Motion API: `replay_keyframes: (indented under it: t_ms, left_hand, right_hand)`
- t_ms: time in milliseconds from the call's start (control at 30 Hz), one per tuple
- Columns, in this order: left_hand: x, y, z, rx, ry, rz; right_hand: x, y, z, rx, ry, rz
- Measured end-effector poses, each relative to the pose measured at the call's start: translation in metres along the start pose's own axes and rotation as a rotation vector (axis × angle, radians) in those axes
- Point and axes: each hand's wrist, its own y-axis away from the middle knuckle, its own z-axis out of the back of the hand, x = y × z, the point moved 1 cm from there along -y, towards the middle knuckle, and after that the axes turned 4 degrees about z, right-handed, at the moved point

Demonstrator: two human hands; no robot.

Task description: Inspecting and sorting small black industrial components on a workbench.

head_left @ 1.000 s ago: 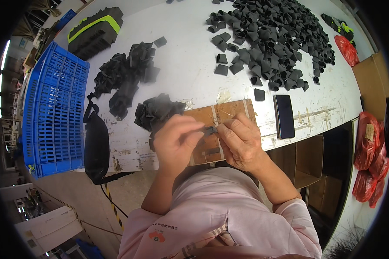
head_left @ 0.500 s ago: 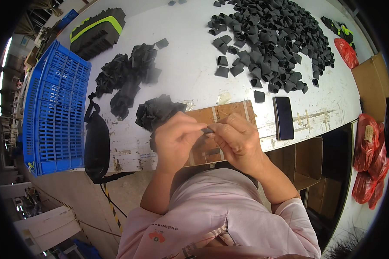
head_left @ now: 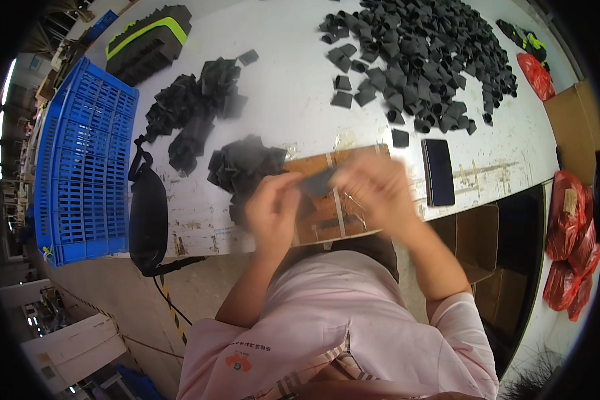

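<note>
Over a brown board [head_left: 367, 225] at the table's near edge, my left hand [head_left: 272, 208] pinches a flat dark grey piece [head_left: 319, 181] between thumb and fingers. My right hand [head_left: 378, 195] is at the piece's right end; motion smears its fingers, so their grip is not clear. A heap of similar flat dark pieces [head_left: 247, 163] lies just beyond my left hand. Farther off on the left is another loose heap [head_left: 197, 100]. At the far right spreads a large pile of dark pieces curled into short tubes [head_left: 423, 63].
A blue plastic crate [head_left: 87, 167] stands at the left, beside a black pouch [head_left: 149, 217]. Behind is a dark stack with a yellow-green band [head_left: 150, 37]. A phone [head_left: 438, 173] lies right of the board. Red bags [head_left: 567, 227] and a cardboard box [head_left: 577, 127] are at the right.
My hands have moved slightly apart, the right one up and to the right. The dark piece, mostly covered by my fingers before, now shows between them.
</note>
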Motion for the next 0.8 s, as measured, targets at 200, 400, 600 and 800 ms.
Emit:
replay_keyframes:
  t_ms: [200,400,600,800]
  left_hand:
    - [0.049,0.028,-0.017,0.05,-0.819,0.032]
    - [0.08,0.034,-0.02,0.093,-0.784,-0.049]
    - [0.06,0.045,-0.028,0.001,-0.039,0.227]
    - [0.023,0.045,-0.032,0.16,0.398,0.425]
  right_hand:
    - [-0.034,0.017,0.009,-0.384,-0.307,-0.478]
    - [-0.056,0.085,-0.039,-0.066,-0.06,-0.565]
    - [-0.06,0.09,-0.07,-0.338,-0.488,-0.633]
    - [-0.063,0.085,-0.05,-0.342,-0.912,-0.742]
